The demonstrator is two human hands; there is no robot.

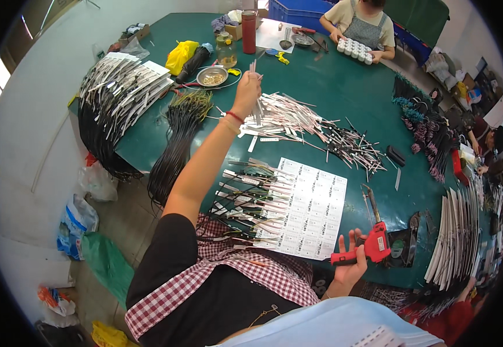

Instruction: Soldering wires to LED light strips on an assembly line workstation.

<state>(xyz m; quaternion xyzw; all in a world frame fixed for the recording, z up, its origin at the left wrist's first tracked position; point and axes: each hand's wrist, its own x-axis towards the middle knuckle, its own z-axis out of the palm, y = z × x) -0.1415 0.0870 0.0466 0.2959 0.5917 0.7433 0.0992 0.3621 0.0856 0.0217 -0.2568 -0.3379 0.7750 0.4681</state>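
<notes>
My left hand (248, 94) reaches far over the table, closed around a small bundle of thin pale strips (257, 111). Below and beside it spreads a loose pile of white and pinkish strips (292, 115). At the near right, my right hand (351, 267) grips a red soldering gun (377, 246) by its handle, the metal tip pointing away from me. Between my arms lies a white panel of small printed boards (315, 208). Black, green and white wires (243, 202) with pale strips line its left side, some hanging over the table edge onto my checked apron (173, 289).
Black-wire bundles (179, 133) and fanned white panels (124, 81) fill the left side. A metal dish (211, 77), glass jar (226, 51) and red flask (248, 32) stand farther back. Black-ended strips (353, 147) lie right of the pile. Opposite, a person (364, 26) holds white cylinders.
</notes>
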